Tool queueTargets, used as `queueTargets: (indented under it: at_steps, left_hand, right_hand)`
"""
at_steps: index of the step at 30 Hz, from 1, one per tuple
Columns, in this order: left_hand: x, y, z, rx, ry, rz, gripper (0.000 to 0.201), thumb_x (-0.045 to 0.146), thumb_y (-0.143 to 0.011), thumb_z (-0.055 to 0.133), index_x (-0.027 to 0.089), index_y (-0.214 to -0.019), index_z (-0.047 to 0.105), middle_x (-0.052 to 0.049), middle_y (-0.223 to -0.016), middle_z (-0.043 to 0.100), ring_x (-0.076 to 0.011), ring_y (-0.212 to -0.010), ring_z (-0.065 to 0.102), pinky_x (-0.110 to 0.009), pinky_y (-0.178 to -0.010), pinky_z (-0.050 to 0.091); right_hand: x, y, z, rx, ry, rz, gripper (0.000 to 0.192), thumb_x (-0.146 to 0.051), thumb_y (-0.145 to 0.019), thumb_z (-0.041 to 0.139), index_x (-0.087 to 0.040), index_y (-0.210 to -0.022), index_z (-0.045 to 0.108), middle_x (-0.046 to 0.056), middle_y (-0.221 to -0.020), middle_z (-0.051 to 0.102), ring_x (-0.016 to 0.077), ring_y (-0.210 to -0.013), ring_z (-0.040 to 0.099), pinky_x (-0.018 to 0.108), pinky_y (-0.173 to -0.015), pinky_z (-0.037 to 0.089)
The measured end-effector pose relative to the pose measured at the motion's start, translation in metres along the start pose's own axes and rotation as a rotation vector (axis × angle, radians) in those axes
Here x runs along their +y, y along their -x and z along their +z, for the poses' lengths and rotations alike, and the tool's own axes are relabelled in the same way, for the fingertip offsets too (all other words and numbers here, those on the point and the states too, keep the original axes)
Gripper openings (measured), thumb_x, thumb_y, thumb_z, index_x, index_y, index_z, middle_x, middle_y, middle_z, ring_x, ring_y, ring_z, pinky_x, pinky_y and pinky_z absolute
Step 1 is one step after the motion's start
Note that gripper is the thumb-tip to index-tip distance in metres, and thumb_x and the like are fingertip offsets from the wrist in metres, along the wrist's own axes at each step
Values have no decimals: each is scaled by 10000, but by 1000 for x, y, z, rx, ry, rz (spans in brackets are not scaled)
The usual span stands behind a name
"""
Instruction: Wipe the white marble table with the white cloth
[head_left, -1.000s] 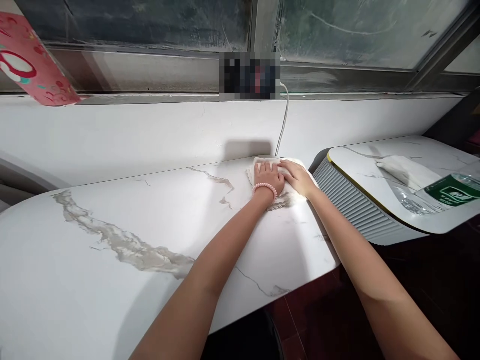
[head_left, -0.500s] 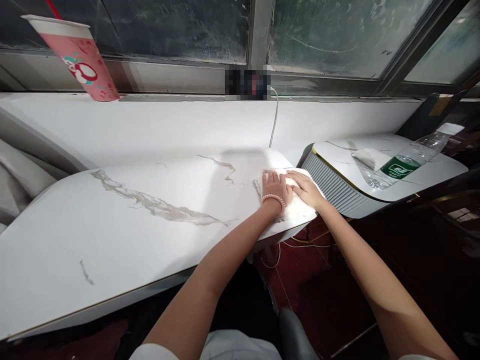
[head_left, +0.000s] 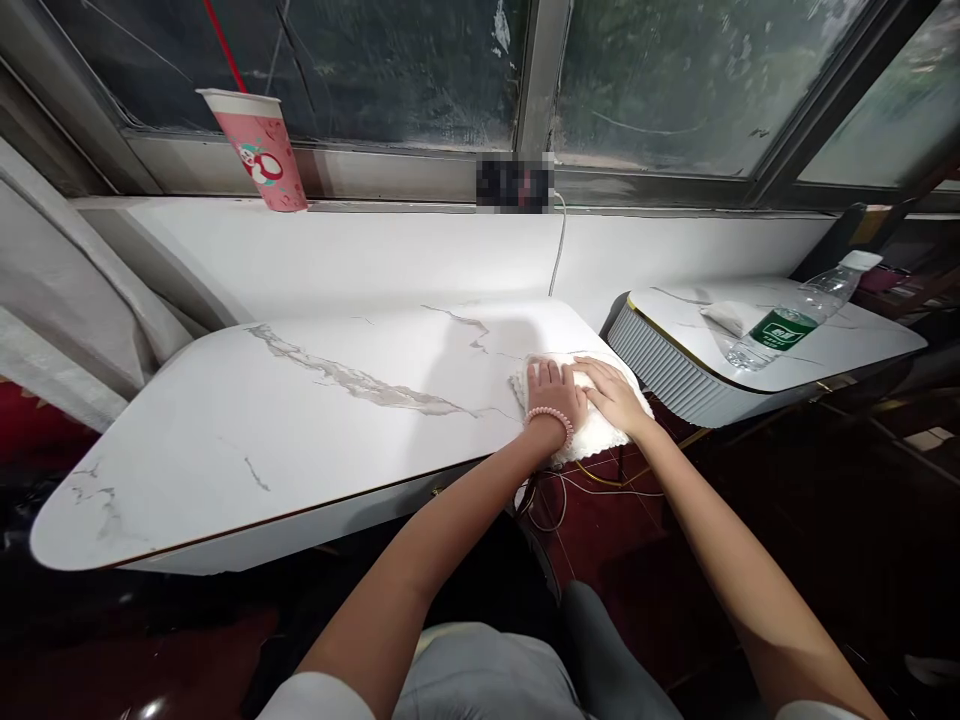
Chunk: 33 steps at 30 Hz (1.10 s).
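Note:
A white, fluffy cloth point(head_left: 596, 438) lies on the right end of a white marble-patterned tabletop point(head_left: 300, 460), its near edge hanging slightly over the table's rim. My left hand point(head_left: 556, 394), with a pink bead bracelet at the wrist, rests flat on the cloth with fingers stretched out. Just to its right, my right hand point(head_left: 615, 398) also lies flat on the cloth, fingers extended. The two hands nearly touch at the thumbs. Most of the cloth's middle is hidden beneath them.
A pink paper cup point(head_left: 266, 160) with a red straw stands on the window ledge. Beside a blurred dark object point(head_left: 514, 185) there, a white cable point(head_left: 559, 245) runs down. On the second table point(head_left: 697, 345), right, are a green-labelled water bottle point(head_left: 784, 328) and a white tissue-like piece point(head_left: 727, 317).
The view has shifted, so more of the table's left end shows. Both hands stay flat on the cloth, whose near edge now reaches further over the table's front rim.

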<state>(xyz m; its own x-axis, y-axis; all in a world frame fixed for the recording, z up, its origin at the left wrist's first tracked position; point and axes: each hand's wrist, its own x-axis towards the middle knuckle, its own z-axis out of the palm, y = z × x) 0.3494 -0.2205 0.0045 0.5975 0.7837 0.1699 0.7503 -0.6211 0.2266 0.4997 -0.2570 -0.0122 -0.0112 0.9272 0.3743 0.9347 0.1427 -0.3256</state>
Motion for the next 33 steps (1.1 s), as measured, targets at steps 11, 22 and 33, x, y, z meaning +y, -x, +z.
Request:
queueTargets:
  at_steps: [11, 22, 33]
  left_hand:
    - [-5, 7, 1, 69, 52, 4, 531, 331, -967, 315, 93, -1424, 445, -161, -1504, 443, -284, -1433, 329, -477, -1217, 174]
    - [-4, 7, -3, 47, 57, 15, 537, 333, -974, 305, 79, -1431, 430, -178, -1504, 429, -295, -1429, 331, -487, -1216, 180]
    - [-3, 12, -2, 46, 20, 49, 564, 326, -985, 288, 42, -1455, 417, -194, -1511, 428, -315, -1437, 322, -521, -1216, 179]
  right_hand:
    - [-9, 1, 1, 30, -14, -20, 414, -307, -899, 416, -288, -1279, 579, 45, -1383, 578, 271, -1319, 476, 539, -1112, 350]
    - [-7, 2, 0, 43, -50, -27, 393, -314, -907, 435, -271, -1266, 588, 59, -1384, 578, 270, -1324, 480, 534, -1116, 355]
    - [-8, 9, 0, 41, -17, -41, 410, -392, -940, 403, -316, -1319, 542, 42, -1419, 549, 292, -1343, 468, 558, -1118, 357]
